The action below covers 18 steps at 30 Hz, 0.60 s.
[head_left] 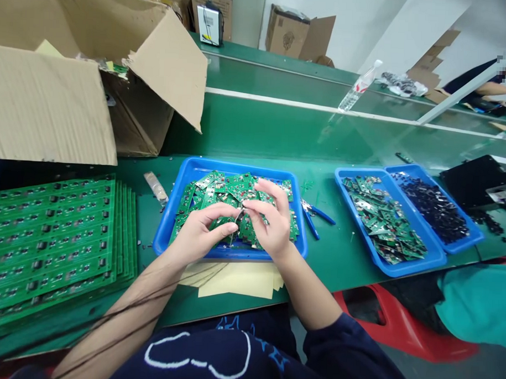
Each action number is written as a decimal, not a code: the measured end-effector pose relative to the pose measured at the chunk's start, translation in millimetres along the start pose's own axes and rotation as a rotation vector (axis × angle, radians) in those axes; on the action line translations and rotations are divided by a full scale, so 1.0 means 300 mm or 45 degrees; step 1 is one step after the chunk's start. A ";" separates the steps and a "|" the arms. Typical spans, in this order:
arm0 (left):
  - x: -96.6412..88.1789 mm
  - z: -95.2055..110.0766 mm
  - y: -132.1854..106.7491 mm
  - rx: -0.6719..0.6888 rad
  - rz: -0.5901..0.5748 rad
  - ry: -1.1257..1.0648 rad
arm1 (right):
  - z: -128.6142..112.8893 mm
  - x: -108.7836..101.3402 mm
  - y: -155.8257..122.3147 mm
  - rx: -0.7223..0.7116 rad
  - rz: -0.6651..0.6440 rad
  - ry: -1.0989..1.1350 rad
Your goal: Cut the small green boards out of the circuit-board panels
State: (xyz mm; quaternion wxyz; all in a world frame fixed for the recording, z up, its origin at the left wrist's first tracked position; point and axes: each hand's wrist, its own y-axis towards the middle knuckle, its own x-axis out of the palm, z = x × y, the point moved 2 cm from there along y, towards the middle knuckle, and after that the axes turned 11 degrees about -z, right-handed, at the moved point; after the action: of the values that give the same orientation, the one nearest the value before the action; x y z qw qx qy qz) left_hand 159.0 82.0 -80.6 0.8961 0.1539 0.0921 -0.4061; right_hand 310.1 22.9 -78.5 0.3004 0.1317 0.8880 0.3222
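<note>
Left hand (204,235) and right hand (271,218) pinch a metal part (239,215); long axis near-upright.

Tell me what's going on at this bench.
A person at a green workbench has their left hand and right hand over a blue plastic tray heaped with small green circuit boards, a small silvery piece held between their fingertips. Blue-handled pliers lie just right of the tray. Stacked green circuit-board panels sit to the left; two more blue trays, holding boards and dark components, sit to the right.
</note>
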 end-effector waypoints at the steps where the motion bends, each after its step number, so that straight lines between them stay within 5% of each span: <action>1: 0.000 0.002 0.000 0.006 0.008 0.019 | 0.003 -0.003 0.001 0.041 0.022 0.024; 5: -0.006 0.009 -0.004 0.029 0.138 0.168 | 0.009 -0.023 0.004 0.247 0.074 0.158; 11: -0.005 0.003 -0.007 0.090 0.120 0.329 | 0.007 -0.016 0.013 0.435 -0.316 0.377; 18: 0.002 0.009 -0.002 0.085 0.056 0.257 | 0.014 -0.004 0.005 0.478 -0.292 0.416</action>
State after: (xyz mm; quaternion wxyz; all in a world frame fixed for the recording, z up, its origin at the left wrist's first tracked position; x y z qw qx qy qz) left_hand 159.0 80.2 -78.3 0.8853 0.2259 0.1649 -0.3716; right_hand 313.6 25.6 -79.5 0.1581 0.0301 0.9780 0.1327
